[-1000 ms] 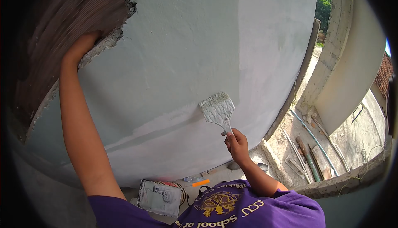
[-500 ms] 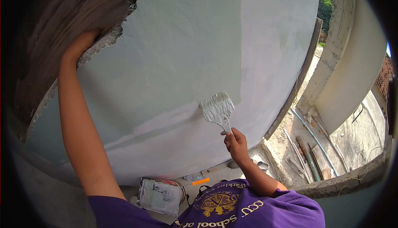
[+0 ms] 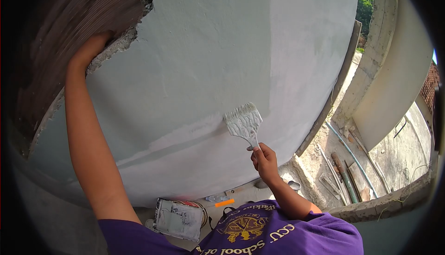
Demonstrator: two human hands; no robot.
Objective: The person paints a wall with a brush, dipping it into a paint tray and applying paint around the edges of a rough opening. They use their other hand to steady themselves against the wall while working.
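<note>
My right hand [image 3: 265,162] is closed around the handle of a wide paintbrush [image 3: 244,123], its bristles up and coated in pale paint. The brush is close in front of the wall [image 3: 208,60], which carries grey-green paint over much of its face and paler white patches to the right and below. At upper left my left hand [image 3: 95,46] reaches in at the rough broken edge [image 3: 113,53] of the wall, beside a dark brown ridged surface [image 3: 79,18]. Its fingers are hidden there.
A paint-smeared container [image 3: 178,220] stands low by my body. Close to it lie an orange strip [image 3: 225,203] and a clear plastic bottle [image 3: 215,198]. On the right, beyond the wall's edge, pipes [image 3: 352,157] and wood scraps lie on rough ground near a concrete post [image 3: 371,56].
</note>
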